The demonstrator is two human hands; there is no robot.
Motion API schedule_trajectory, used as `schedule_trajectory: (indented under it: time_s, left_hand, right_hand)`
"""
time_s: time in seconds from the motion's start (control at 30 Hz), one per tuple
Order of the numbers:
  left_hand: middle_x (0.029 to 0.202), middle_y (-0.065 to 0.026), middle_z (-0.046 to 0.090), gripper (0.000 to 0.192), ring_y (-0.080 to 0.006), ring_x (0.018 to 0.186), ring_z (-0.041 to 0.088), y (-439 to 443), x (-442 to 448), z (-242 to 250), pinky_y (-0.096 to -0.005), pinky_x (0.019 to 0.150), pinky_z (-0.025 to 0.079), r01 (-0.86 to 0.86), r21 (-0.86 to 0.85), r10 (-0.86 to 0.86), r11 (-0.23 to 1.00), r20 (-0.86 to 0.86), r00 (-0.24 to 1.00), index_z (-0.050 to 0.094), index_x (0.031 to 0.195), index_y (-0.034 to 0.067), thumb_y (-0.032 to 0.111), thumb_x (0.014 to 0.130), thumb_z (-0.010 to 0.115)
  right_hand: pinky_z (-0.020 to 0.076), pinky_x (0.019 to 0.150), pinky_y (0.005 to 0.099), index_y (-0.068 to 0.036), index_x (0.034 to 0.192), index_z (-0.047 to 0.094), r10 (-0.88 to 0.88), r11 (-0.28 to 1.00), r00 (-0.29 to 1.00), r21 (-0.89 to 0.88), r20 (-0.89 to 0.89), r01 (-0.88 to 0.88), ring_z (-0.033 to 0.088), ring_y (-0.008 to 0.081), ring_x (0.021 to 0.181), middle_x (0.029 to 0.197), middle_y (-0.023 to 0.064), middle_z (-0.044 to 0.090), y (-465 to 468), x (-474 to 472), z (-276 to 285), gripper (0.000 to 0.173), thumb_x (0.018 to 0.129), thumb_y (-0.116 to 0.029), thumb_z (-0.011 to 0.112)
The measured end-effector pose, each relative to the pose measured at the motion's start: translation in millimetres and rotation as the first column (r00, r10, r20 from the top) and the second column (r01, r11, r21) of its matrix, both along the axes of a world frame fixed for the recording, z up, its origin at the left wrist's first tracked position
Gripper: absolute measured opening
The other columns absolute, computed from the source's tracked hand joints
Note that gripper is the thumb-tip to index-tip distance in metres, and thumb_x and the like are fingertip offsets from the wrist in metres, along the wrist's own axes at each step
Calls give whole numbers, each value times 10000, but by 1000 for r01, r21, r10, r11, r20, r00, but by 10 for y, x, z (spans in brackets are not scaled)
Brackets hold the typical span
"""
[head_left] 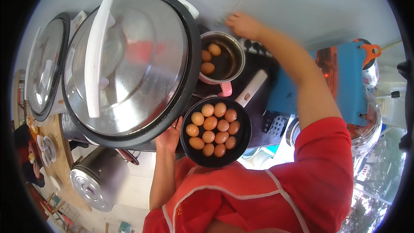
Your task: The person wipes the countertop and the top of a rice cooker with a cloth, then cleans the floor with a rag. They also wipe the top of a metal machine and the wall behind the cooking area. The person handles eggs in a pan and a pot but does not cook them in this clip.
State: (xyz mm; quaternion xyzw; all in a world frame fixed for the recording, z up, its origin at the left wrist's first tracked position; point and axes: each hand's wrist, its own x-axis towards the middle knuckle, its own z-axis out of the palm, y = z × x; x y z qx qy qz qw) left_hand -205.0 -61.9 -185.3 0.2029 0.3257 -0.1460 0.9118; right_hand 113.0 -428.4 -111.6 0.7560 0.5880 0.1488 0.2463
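Note:
My left hand (pixel 168 137) is between the rim of a large lidded cooker (pixel 158 64) and a black frying pan (pixel 190 153). Its fingers are partly hidden, so its grip is unclear. Several brown eggs (pixel 210 123) fill the pan, and its pale handle (pixel 251 87) points up and right. My right hand (pixel 242 25) reaches out past a pink-handled saucepan (pixel 242 55), close to the grey wall (pixel 291 3). It is blurred, with a faint greenish smear by the fingertips. Inside the saucepan, a few eggs (pixel 207 68) sit in dark liquid.
A power strip with plugs (pixel 255 47) lies behind the saucepan. Under my right arm stands a blue case (pixel 281 94). Left are a second lidded cooker (pixel 47 68), a tall metal pot (pixel 92 181) and a wooden table (pixel 61 136) with another person's hands beyond.

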Motion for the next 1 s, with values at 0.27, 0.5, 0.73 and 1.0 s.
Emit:
schedule_trajectory:
  time_s: [0.27, 0.5, 0.73, 1.0]
  left_hand:
    - [1252, -60, 630, 412, -208, 1090, 620, -13, -17, -49, -335, 890, 542, 7, 59, -6, 998, -18, 1000, 541, 1337, 135, 346, 984, 516]
    - [1219, -45, 650, 400, -197, 1079, 626, 51, -2, -115, -368, 942, 500, 100, -27, -98, 995, 59, 993, 563, 1296, 129, 368, 980, 511]
    - [1478, -110, 430, 729, -262, 1374, 384, 121, -253, -65, -398, 1133, 303, 144, 116, -151, 983, 60, 987, 408, 1435, 43, 45, 737, 617]
    - [1509, -122, 407, 681, -233, 1386, 392, 295, -729, 1032, -367, 1142, 286, 362, 320, -422, 875, 140, 896, 359, 1473, 5, -7, 807, 503]
  right_hand:
    - [472, 764, 347, -108, 910, 649, -102, 860, 963, 509, 250, -41, 602, 197, 881, 910, 1, 615, 714, 138, 779, 155, 782, -182, 604]
    - [485, 759, 372, -90, 885, 647, -283, 840, 959, 483, 4, 246, 609, 229, 792, 844, 23, 611, 73, 25, 121, 99, 794, -126, 635]
    - [515, 731, 403, -84, 857, 677, -205, 531, 917, 826, 341, -189, 635, 259, 834, 914, 60, 666, 585, 255, 1462, 112, 747, -101, 671]
    - [510, 635, 369, -90, 843, 646, -154, 676, 970, 736, 188, -35, 594, 250, 744, 823, 43, 592, 710, 292, 1757, 83, 770, -129, 633]
